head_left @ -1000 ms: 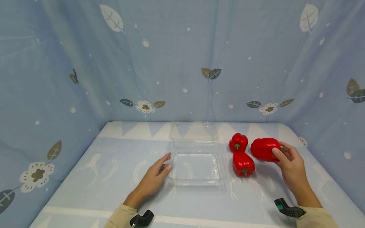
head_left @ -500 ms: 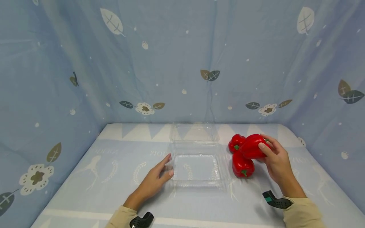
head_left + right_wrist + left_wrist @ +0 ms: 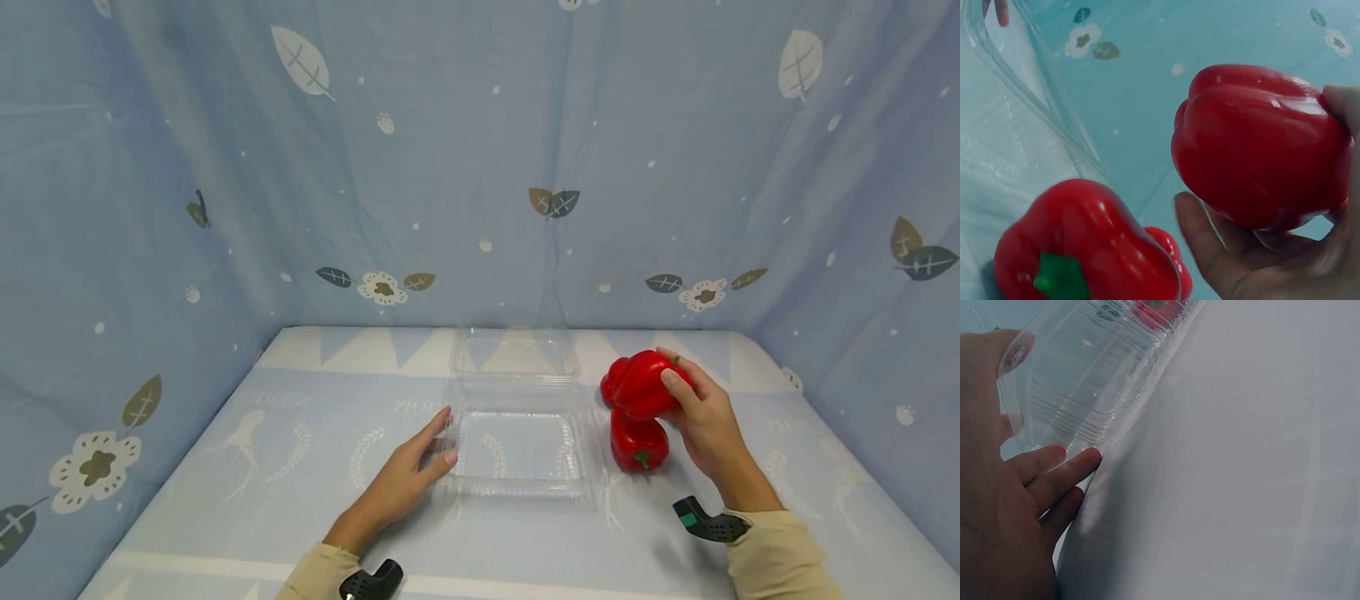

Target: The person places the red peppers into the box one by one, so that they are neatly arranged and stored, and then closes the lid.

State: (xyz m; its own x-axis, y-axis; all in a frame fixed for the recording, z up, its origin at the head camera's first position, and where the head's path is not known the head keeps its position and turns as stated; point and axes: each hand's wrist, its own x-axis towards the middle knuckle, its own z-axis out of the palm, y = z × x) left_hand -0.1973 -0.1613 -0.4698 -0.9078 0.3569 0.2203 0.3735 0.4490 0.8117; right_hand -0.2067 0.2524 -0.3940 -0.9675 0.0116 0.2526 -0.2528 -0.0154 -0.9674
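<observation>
My right hand [image 3: 703, 417] grips a red bell pepper [image 3: 640, 385] near its stem end, thumb on one side and fingers beneath. In the head view it overlaps a second red pepper [image 3: 611, 383] behind it. A third red pepper [image 3: 1088, 244], with a green stem, lies on the table in front of these. My left hand [image 3: 401, 479] rests at the left end of a clear plastic clamshell box [image 3: 517, 485]. Its fingers [image 3: 1063, 478] are extended and spread along the box's end wall. The box stands with its lid [image 3: 516, 354] folded back, and its base holds nothing.
A pale blue patterned cloth covers the table [image 3: 247, 492]. Blue printed curtains [image 3: 480, 167] enclose the back and both sides. A black wrist device [image 3: 711, 522] sits at each sleeve cuff.
My right hand has lifted the pepper and carried it left, over the other two peppers. My left hand has stayed at the box.
</observation>
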